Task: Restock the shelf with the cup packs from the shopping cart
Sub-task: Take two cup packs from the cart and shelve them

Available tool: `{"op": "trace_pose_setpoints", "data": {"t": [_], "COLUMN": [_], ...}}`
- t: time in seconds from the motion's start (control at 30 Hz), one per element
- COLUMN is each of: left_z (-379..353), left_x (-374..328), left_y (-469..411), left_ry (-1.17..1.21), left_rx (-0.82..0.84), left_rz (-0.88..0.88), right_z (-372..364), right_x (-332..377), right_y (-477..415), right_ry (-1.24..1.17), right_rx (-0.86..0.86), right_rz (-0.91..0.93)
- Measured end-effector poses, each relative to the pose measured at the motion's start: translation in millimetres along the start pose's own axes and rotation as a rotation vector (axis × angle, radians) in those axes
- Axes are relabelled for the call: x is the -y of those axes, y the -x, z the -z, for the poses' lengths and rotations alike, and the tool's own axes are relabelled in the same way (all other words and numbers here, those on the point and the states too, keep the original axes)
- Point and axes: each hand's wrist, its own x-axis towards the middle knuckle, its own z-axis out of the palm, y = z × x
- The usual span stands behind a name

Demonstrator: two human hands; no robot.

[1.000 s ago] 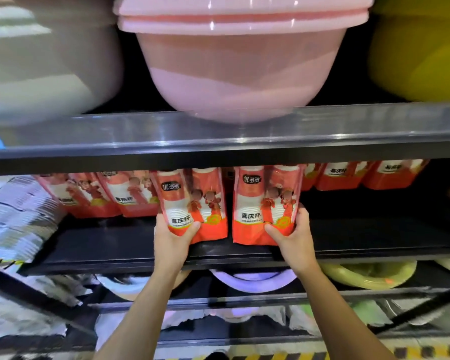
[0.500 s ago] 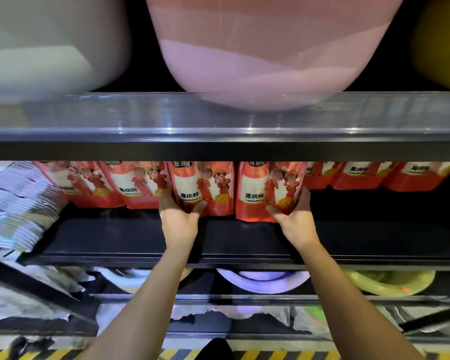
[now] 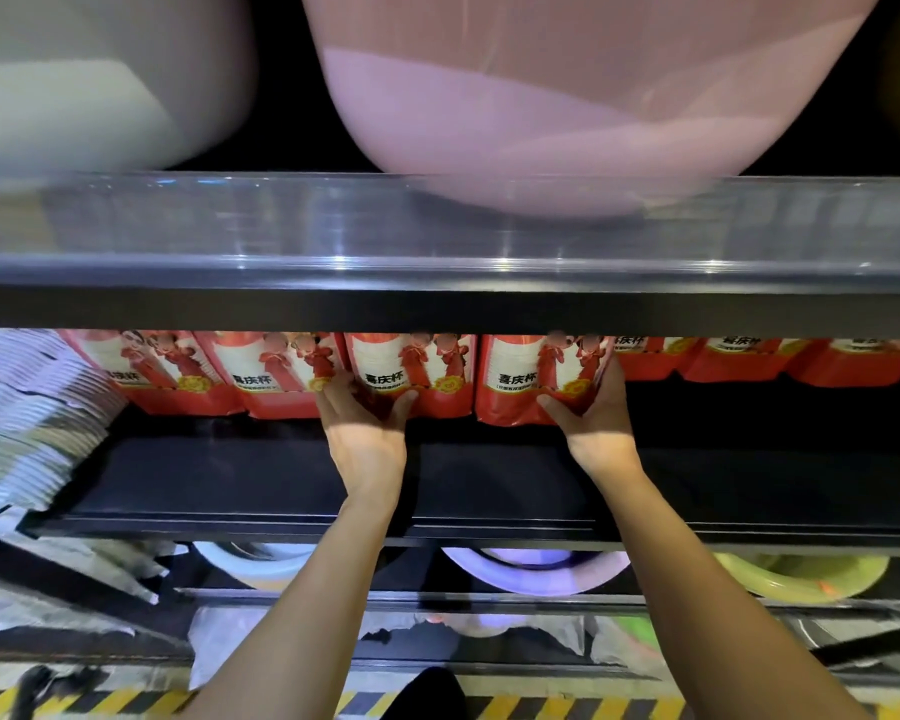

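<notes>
Shop shelving in black metal fills the view, seen from below the upper shelf (image 3: 437, 309), which has a clear plastic rail along its front. On that upper shelf sit a large pink basin (image 3: 567, 96) and, to its left, a pale whitish basin (image 3: 89, 80). Both are seen from underneath, so what is inside them cannot be told.

On the middle shelf (image 3: 230, 485) stands a row of red cup packs, upright and side by side towards the back. The printed wrap hides the cups inside. The left hand (image 3: 367, 433) has its grip clamped on the first cup pack (image 3: 411, 374), with the thumb across the front and the fingers round the pack's left side. The right hand (image 3: 596, 423) has its grip clamped on the second cup pack (image 3: 520, 379), with the thumb on the front and the fingers round its right side. These two packs stand just beside each other on the shelf. More red packs (image 3: 276, 374) touch the first pack on its left, and further red packs (image 3: 739, 358) sit to the right, set deeper in. A leaning stack of grey-white flat packets (image 3: 27, 418) fills the shelf's left end.

Below, a lower shelf holds a white basin (image 3: 250, 563), a lilac basin (image 3: 536, 571) and a yellow-green basin (image 3: 801, 579), each only partly visible. Yellow-and-black hazard striping (image 3: 541, 706) runs along the floor.
</notes>
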Motion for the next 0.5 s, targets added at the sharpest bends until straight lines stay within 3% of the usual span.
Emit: {"op": "trace_pose_setpoints", "data": {"t": [0.3,0.5], "left_z": [14.5,53.8], "left_x": [-5.2,-14.1], "left_y": [4.0,8.9], "left_ry": [-0.066,-0.433], "left_rx": [0.081,0.269], "left_rz": [0.016,0.06], "right_z": [3.1,23.2], "right_x": [14.4,44.2], "right_y": [17.9,62.1], "right_ry": [0.138,0.422], "right_rx": [-0.057,-0.069], "right_rz": [-0.029,-0.013]}}
